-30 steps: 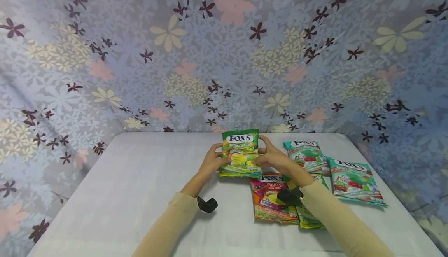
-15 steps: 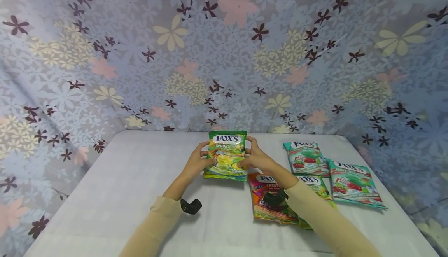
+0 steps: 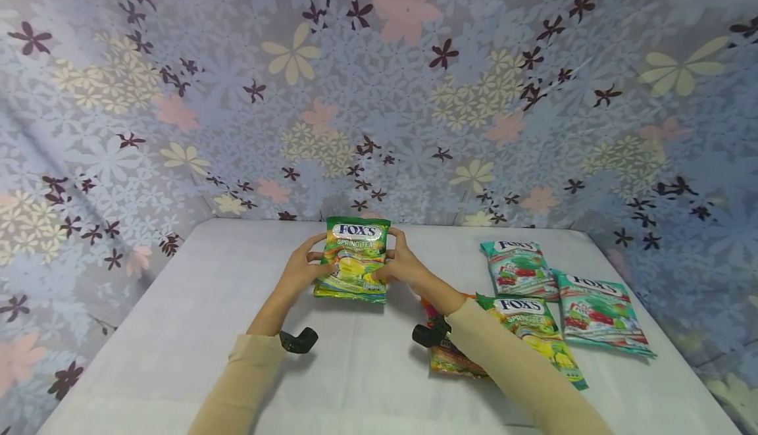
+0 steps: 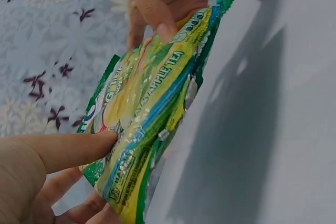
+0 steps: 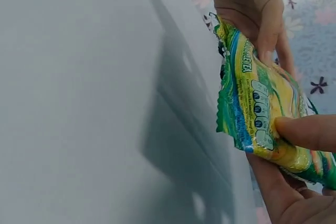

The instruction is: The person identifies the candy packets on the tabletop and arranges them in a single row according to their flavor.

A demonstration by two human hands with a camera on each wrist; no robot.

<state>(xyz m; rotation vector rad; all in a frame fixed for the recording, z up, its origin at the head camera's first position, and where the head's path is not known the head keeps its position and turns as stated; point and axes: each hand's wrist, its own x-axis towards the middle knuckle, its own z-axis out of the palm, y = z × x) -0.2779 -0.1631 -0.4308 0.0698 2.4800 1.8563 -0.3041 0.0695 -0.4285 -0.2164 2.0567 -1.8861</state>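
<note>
A green and yellow bag point(image 3: 353, 257), lettered FOX'S and SPRING TEA, is held up over the far part of the desk point(image 3: 349, 369), a little left of the middle, with its printed face toward the head camera. Two grips have it, one at each side. The left grip point(image 3: 301, 269) pinches the left edge, thumb laid on the front and fingers bent behind, the gap between them no wider than the bag. The right grip point(image 3: 408, 265) pinches the right edge the same way, thumb pressing into the front near the lower corner.

Five bags show in all: the held one and four lying on the desk to the right. Of those four, one is a second Spring Tea bag point(image 3: 535, 330), one is a red-orange bag point(image 3: 454, 361) mostly hidden under the right forearm, and two are teal: a farther teal bag point(image 3: 520, 270) and a nearer teal bag point(image 3: 601, 310), close together at their facing edges. One black wrist device point(image 3: 299, 341) sits at each of the two beige sleeves point(image 3: 239, 376). Flowered cloth point(image 3: 408, 126) stands behind the desk.
</note>
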